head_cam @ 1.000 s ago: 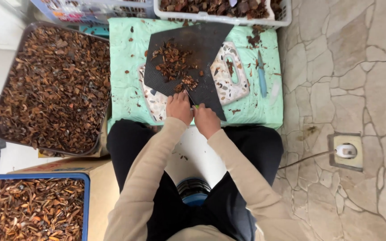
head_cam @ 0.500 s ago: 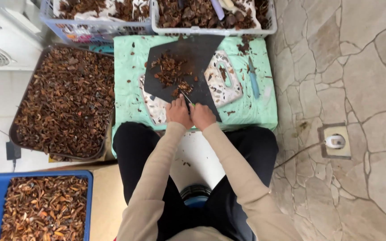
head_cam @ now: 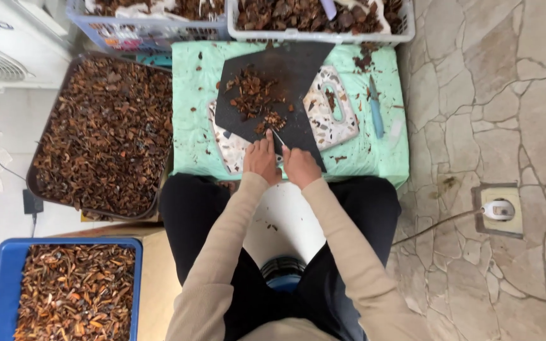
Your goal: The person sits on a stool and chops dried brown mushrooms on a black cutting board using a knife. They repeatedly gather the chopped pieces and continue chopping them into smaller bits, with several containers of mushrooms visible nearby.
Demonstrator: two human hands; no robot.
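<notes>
I sit at a low table covered with a mint-green cloth [head_cam: 191,126]. A dark cutting mat [head_cam: 298,82] lies on it over a pale patterned board [head_cam: 336,120]. A heap of brown dried pieces [head_cam: 251,95] sits on the mat. My left hand [head_cam: 261,158] rests at the mat's near edge, fingers curled on a small brown piece. My right hand [head_cam: 299,165] is beside it, gripping a small knife [head_cam: 278,136] whose blade points toward the heap.
A large tray of brown dried pieces [head_cam: 102,132] stands left of the table. A blue crate [head_cam: 71,290] of similar pieces sits at the near left. Two white baskets [head_cam: 317,19] line the far edge. A blue-handled knife [head_cam: 376,110] lies on the cloth. Stone floor with a socket [head_cam: 499,209] lies right.
The view has shifted, so table and hands sit a little lower and more to the right in the picture. Both hands stay together at the mat's near edge.
</notes>
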